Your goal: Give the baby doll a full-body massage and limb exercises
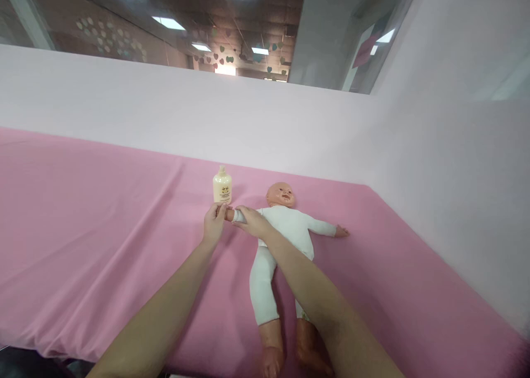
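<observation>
A baby doll [292,226] with a white cloth body lies on its back, its head toward the wall. My left hand [214,222] is closed around the doll's small hand, at the end of the arm stretched out to the left. Just right of it, my right hand [252,221] grips the white sleeve of that same arm near the wrist. My right forearm crosses over the doll's belly and hides part of one leg. Right behind my left hand stands a cream-coloured bottle [222,187] with a printed label.
Pink cloth [103,218] covers the table, with folds on the left side. A white wall [174,113] runs along the back, and another wall [455,163] closes off the right. Above the back wall is a window [244,36] with heart-shaped stickers.
</observation>
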`<state>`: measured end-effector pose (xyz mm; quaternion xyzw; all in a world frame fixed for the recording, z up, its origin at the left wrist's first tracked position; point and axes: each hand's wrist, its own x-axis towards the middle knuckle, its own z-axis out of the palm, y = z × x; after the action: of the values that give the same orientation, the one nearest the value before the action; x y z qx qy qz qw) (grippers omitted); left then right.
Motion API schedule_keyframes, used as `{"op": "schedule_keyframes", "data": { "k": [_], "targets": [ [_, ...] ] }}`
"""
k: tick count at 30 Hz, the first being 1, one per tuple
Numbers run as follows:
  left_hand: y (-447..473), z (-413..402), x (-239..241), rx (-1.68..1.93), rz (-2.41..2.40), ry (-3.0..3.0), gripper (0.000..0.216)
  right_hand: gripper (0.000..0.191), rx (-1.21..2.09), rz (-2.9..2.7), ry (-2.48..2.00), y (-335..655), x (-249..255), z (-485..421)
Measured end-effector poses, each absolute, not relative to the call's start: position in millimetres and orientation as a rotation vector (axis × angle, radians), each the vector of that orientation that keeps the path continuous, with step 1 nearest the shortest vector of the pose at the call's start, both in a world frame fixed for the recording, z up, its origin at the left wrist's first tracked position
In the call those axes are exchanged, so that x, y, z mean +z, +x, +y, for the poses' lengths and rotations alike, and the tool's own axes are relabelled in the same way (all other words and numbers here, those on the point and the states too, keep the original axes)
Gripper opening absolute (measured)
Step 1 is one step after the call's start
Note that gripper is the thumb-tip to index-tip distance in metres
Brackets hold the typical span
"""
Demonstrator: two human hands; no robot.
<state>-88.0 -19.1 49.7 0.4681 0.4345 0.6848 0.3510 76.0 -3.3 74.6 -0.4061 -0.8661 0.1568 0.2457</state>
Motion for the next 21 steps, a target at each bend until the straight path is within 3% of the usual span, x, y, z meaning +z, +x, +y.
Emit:
{"op": "schedule_keyframes", "data": {
  "k": [17, 21],
  "targets": [
    [-81.1, -11.3, 45.6, 1.79, 0.846, 0.675, 0.041, 0.041, 0.412, -2.377, -1.107, 76.1, 69.7, -0.5],
    [-68.8, -16.2, 44.2, 1.736, 0.735, 0.62, 0.034, 0.041, 0.422, -2.335, -1.082, 76.2, 68.4, -0.6]
  ]
}}
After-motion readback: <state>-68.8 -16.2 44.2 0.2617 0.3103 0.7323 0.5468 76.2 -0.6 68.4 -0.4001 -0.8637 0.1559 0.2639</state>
